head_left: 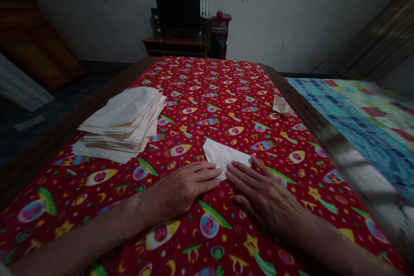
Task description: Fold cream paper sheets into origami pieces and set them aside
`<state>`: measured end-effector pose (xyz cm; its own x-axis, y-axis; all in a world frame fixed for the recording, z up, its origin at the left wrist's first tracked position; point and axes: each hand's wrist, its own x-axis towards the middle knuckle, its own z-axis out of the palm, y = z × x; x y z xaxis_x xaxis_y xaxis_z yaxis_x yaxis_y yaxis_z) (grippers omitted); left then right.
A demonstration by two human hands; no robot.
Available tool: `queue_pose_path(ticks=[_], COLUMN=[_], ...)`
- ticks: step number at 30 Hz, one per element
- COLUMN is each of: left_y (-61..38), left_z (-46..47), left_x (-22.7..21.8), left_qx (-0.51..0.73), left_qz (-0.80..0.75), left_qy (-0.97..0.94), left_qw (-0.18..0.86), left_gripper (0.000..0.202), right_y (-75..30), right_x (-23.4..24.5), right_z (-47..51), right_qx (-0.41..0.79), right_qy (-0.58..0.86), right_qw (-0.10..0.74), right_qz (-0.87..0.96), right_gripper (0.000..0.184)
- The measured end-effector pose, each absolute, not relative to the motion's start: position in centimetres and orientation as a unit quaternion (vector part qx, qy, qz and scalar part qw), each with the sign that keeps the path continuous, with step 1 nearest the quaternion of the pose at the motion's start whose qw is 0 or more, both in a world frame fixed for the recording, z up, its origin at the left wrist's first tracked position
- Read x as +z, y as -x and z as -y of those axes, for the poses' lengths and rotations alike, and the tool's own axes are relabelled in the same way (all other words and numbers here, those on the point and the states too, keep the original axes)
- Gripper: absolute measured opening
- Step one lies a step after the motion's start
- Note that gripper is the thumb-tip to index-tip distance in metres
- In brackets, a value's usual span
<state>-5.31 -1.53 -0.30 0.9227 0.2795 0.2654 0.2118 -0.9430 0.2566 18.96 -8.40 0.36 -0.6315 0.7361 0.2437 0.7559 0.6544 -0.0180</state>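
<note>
A folded sheet of white paper [223, 152] lies flat on the red patterned cloth, with faint lines on it. My left hand [189, 183] rests on its lower left part, fingers stretched out and lying close together. On its lower right part my right hand [261, 189] lies flat, fingers extended and a little spread. The fingertips of both hands nearly meet over the paper and cover its near edge. Left of my hands sits a thick, uneven stack of paper sheets [123, 116]. A small folded paper piece [282, 105] stands near the right edge of the cloth.
The red cloth [210, 233] covers a long wooden table [304, 116]. Beyond its far end are a monitor [177, 12] and speakers on a desk [174, 43]. A bed with a checkered cover [352, 120] is on the right, a wooden cabinet [39, 43] on the left.
</note>
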Motion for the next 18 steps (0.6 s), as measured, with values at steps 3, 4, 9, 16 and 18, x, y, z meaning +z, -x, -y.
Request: queue_pose_path(ticks=[3, 4, 9, 16, 18], left_y=[5.5, 5.6, 6.1, 6.1, 5.8], left_z=[1.4, 1.3, 0.5, 0.6, 1.0], left_x=[-0.1, 0.0, -0.4, -0.1, 0.3], left_qx=[0.157, 0.16, 0.197, 0.177, 0.149], left_qz=[-0.118, -0.118, -0.123, -0.134, -0.139], left_qy=[-0.975, -0.974, -0.96, -0.963, -0.97], left_qw=[0.107, 0.111, 0.154, 0.154, 0.133], left_gripper=[0.037, 0.037, 0.039, 0.043, 0.045], right_y=[-19.1, -19.1, -19.0, -18.9, -18.9], right_x=[0.2, 0.2, 0.2, -0.1, 0.0], right_z=[8.3, 8.3, 8.3, 8.4, 8.5], right_qx=[-0.038, -0.038, -0.034, -0.02, -0.017], right_qy=[0.415, 0.416, 0.418, 0.425, 0.428], right_qw=[0.12, 0.12, 0.118, 0.132, 0.133], right_qz=[0.901, 0.901, 0.9, 0.895, 0.894], right_gripper=[0.039, 0.038, 0.038, 0.039, 0.039])
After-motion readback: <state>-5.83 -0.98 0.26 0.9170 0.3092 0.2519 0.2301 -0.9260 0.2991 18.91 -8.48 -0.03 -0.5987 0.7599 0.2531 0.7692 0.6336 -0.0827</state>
